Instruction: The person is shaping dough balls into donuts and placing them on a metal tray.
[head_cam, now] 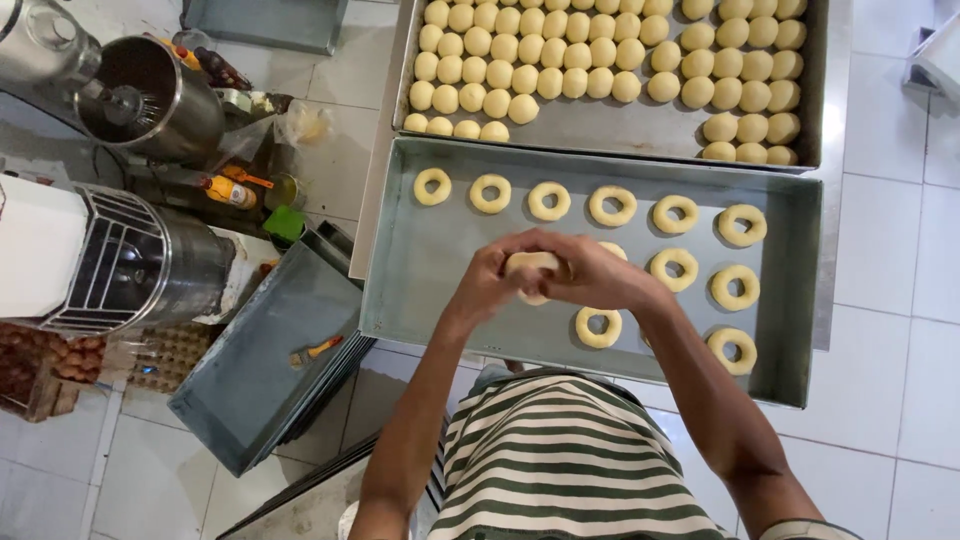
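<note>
Both hands on one dough piece [530, 272] over the near tray [430, 290] — left hand [487, 285] and right hand [590, 275] clenched round it. Judgement: press evenly, set it at 6 o'clock of the dough rings [610, 205] — not touching neighbours.

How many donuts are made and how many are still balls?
Done: about eleven rings lie in the near tray, a full back row and more on the right. In hand: the left hand and right hand share a grip on one dough piece. Left: dozens of balls wait in the far tray.
</note>
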